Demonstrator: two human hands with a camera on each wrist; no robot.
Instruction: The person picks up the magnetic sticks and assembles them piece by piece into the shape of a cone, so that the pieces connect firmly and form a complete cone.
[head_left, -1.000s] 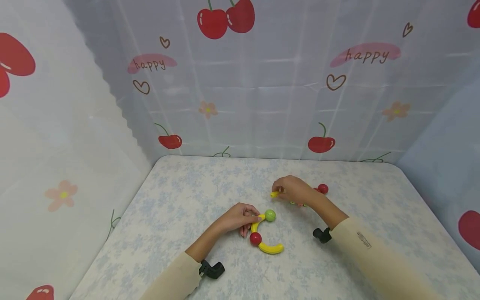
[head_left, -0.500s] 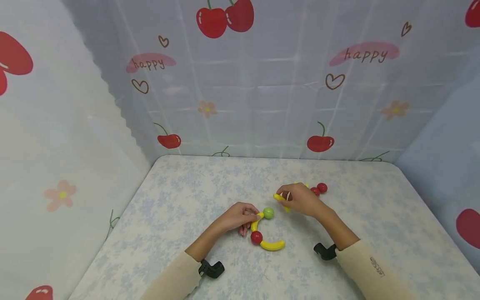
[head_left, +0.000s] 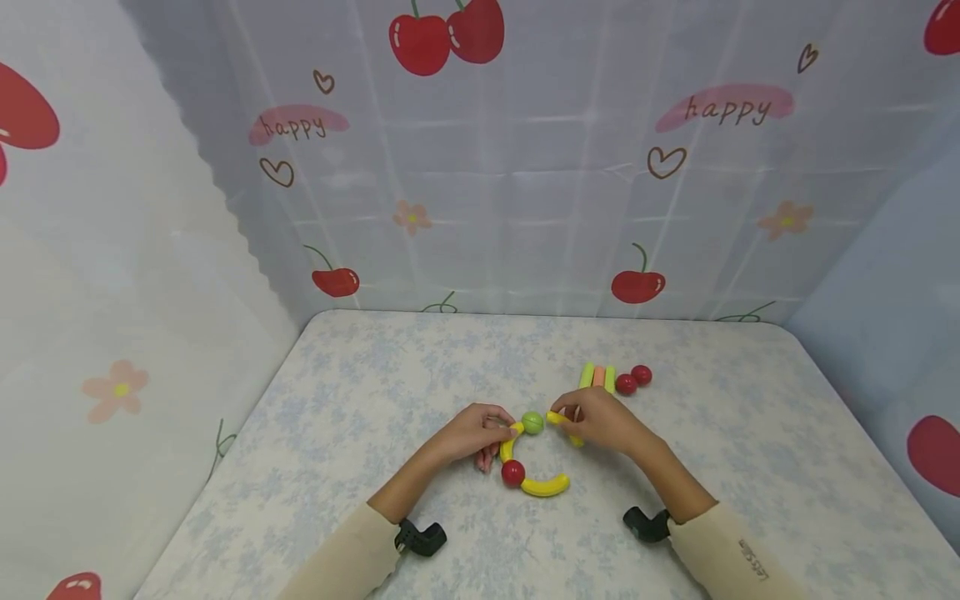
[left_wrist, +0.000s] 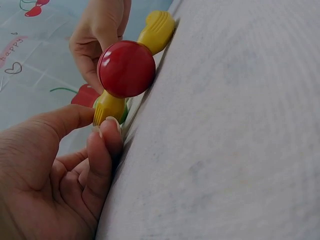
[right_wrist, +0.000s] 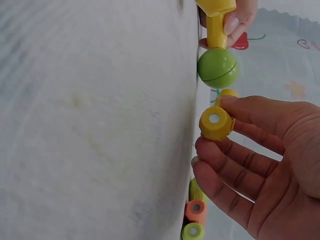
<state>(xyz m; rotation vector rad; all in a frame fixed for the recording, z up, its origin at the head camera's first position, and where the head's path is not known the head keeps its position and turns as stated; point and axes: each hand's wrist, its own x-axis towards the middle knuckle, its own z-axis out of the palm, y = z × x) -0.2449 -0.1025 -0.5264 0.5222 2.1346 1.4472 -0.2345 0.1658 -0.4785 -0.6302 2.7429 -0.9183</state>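
Observation:
My left hand (head_left: 468,435) pinches a curved yellow rod (head_left: 507,451) lying on the table. A red ball (head_left: 513,473) joins that rod's near end, and a green ball (head_left: 532,422) sits at its far end. From the red ball another curved yellow rod (head_left: 546,486) runs right, making an open C shape. Just right of the green ball, my right hand (head_left: 602,417) holds a third curved yellow rod (head_left: 557,417) between thumb and fingers. A silvery disc shows on this rod's end (right_wrist: 215,119) in the right wrist view. Its far tip looks close to the green ball; contact is unclear.
Behind my right hand lie green and orange straight rods (head_left: 599,376) side by side. Two red balls (head_left: 626,384) rest to their right. The pale floral table (head_left: 375,367) meets a cherry-print curtain (head_left: 517,225) at the back.
My right hand has brought its yellow rod nearer to me and toward the green ball, uncovering the straight rods behind. My left hand keeps its pinch; the joined pieces have barely shifted.

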